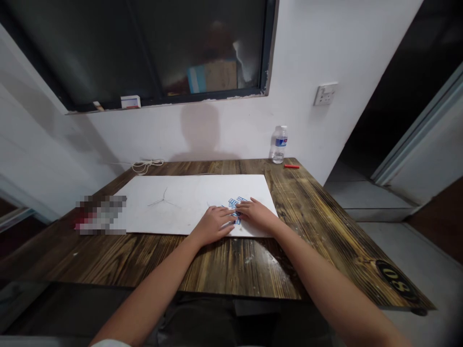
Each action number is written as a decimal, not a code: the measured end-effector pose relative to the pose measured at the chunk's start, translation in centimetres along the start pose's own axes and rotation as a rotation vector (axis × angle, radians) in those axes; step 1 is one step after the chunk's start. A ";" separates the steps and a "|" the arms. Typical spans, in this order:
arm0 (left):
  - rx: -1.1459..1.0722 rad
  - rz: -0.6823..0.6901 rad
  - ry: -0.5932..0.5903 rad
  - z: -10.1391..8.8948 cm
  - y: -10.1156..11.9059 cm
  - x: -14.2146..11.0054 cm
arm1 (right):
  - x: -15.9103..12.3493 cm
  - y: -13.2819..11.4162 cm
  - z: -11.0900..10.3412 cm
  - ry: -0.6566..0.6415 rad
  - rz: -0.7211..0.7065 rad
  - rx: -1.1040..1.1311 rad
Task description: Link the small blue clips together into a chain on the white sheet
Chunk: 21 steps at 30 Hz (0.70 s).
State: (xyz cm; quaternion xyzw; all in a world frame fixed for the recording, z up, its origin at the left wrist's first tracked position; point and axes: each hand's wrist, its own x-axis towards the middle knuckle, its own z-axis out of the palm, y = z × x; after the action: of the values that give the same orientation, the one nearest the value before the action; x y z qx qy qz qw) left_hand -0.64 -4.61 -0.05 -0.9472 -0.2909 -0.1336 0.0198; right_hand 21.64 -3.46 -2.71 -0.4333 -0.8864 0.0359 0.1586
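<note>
Fingers (222, 218) together, unclamped, left hand (212, 225) and right hand (257, 216) flat at lightweight blue pieces (234, 206), best pinched by edges.

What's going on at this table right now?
A person has their left hand and right hand side by side on a large white sheet, which lies on a dark-stained wooden table. The fingers of both hands are at a small cluster of thin blue pieces. A faint grey three-line mark sits on the sheet to the left, and a clear plastic water bottle stands at the table's far edge.
</note>
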 end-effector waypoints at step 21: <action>0.095 -0.157 0.039 -0.1 -0.8 -0.1 | -0.7 -1.9 0.6 -0.086 -0.038 0.050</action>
State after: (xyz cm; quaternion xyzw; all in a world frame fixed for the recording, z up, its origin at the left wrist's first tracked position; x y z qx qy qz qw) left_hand -1.20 -3.99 0.00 -0.9166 -0.3700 -0.1392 0.0600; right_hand 20.42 -5.09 -3.10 -0.4104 -0.8993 0.0737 0.1319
